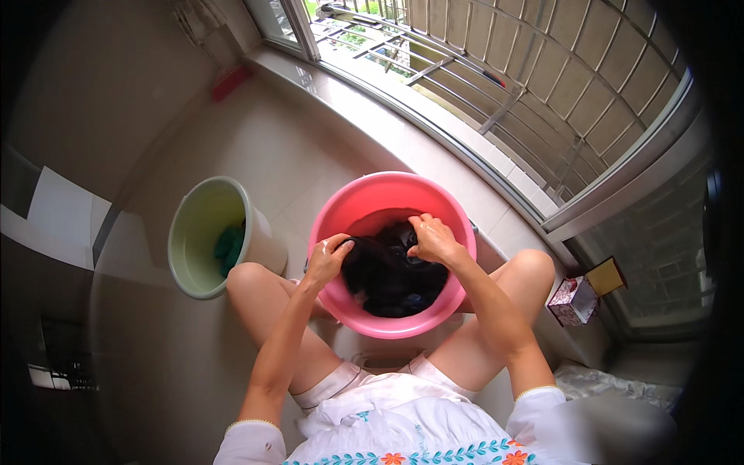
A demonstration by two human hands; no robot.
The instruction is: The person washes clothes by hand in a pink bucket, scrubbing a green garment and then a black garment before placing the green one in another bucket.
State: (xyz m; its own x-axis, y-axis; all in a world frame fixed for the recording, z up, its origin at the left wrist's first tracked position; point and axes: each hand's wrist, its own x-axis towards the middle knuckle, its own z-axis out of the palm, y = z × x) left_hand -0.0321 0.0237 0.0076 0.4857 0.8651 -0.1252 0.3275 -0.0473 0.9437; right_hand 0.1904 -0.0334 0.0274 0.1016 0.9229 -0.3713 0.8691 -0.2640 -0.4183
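Note:
A pink plastic bucket (383, 195) stands on the floor between my knees. Dark wet cloth (389, 273) fills its lower part, and the water around it looks dark. At the bucket's left rim, my left hand (328, 256) pinches an edge of the cloth between thumb and fingers. My right hand (433, 238) is inside the bucket towards the right, its fingers bent over the cloth and gripping a fold. Both hands are wet, with some suds on them. The bottom of the bucket is hidden by the cloth.
To the left, a pale green bucket (200, 232) tilts in view, with green cloth (229, 250) inside. A window sill (372, 122) runs along the far side, beyond it metal bars (511, 64). A patterned box (572, 302) sits at right; a red broom (231, 83) leans in the far corner.

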